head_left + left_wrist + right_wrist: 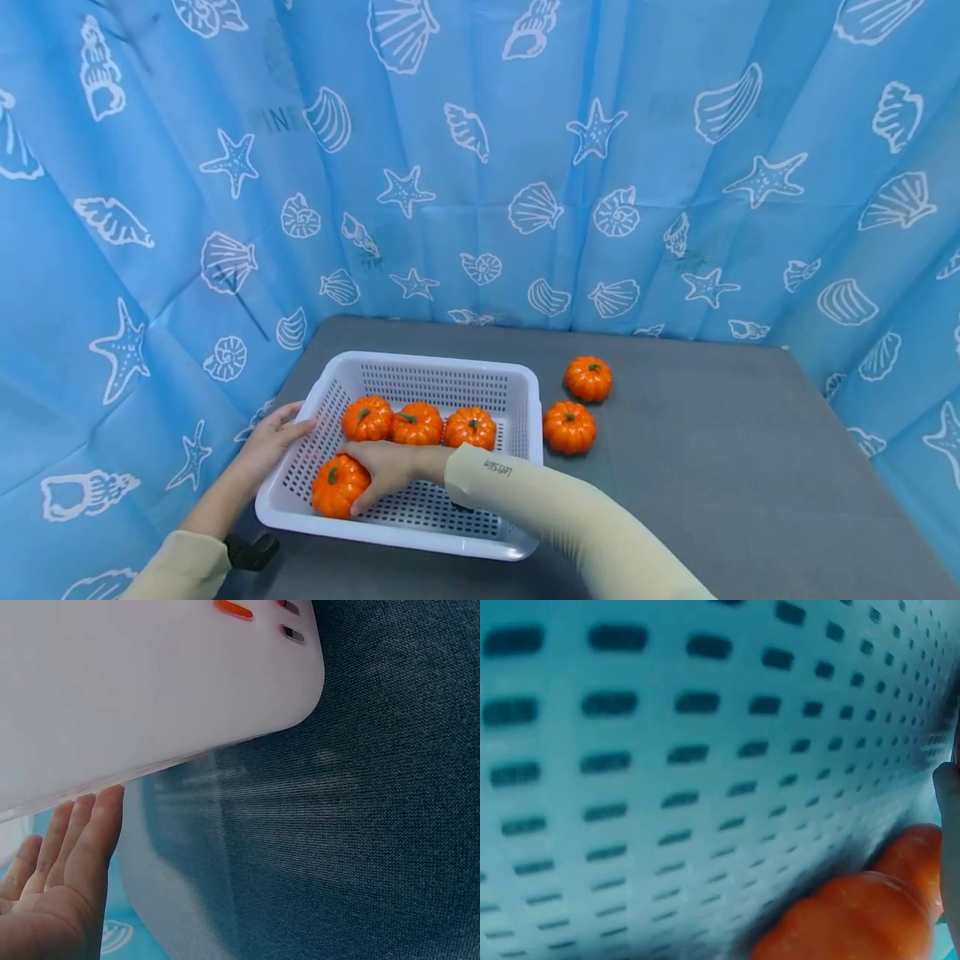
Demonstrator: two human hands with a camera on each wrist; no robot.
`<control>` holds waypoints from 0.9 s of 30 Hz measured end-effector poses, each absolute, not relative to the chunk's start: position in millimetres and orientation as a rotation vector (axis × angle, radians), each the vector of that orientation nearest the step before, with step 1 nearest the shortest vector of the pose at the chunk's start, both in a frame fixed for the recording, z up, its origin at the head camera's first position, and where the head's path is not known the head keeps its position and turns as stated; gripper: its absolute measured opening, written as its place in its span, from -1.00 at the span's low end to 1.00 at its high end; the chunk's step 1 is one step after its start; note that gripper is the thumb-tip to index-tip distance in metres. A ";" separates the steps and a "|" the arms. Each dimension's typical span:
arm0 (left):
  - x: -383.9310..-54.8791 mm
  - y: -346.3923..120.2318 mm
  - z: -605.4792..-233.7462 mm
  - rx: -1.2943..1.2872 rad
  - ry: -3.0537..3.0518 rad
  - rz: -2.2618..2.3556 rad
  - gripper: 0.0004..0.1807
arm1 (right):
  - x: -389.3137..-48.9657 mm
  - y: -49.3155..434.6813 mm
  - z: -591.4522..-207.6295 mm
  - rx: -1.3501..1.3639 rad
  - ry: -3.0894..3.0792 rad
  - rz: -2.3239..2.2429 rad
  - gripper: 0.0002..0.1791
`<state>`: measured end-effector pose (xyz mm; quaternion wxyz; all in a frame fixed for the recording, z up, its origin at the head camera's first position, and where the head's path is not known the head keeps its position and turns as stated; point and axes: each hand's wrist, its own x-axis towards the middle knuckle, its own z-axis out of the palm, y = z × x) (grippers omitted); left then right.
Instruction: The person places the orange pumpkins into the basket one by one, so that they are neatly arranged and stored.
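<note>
A white perforated plastic basket (442, 546) holds several small orange pumpkins. Inside it, at the front left corner, my right hand (390, 468) grips one pumpkin (340, 487), thumb on its near side and fingers over its far side. Three more pumpkins line up behind it: a left one (367, 418), a middle one (417, 424) and a right one (470, 428). My left hand (264, 442) is at the basket's left rim; the left wrist view shows its fairly straight fingers (96, 832) reaching the basket's edge. Two rounded orange pumpkins (847, 922) fill the lower right of the right wrist view.
Right of the basket, two more pumpkins lie on the grey cloth-covered table (712, 450): a far one (588, 379) and a nearer one (569, 427) close to the basket's side. A blue curtain (480, 167) with white shell prints hangs around the table's back and sides.
</note>
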<state>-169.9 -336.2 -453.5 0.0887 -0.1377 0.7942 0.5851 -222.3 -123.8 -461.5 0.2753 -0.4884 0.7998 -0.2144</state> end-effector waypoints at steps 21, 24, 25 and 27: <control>-169.9 -334.2 -452.4 -0.416 2.368 1.714 -0.20 | -217.7 -124.9 -460.3 -1.351 2.224 -0.428 0.12; -171.0 -335.1 -452.1 -0.408 2.366 1.713 -0.20 | -216.6 -123.7 -454.1 -1.387 2.229 -0.408 0.12; -171.6 -335.5 -451.9 -0.406 2.363 1.717 -0.21 | -216.3 -122.9 -451.2 -1.396 2.232 -0.405 0.11; -172.7 -336.1 -450.9 -0.400 2.361 1.717 -0.21 | -216.3 -120.3 -444.0 -1.422 2.245 -0.399 0.10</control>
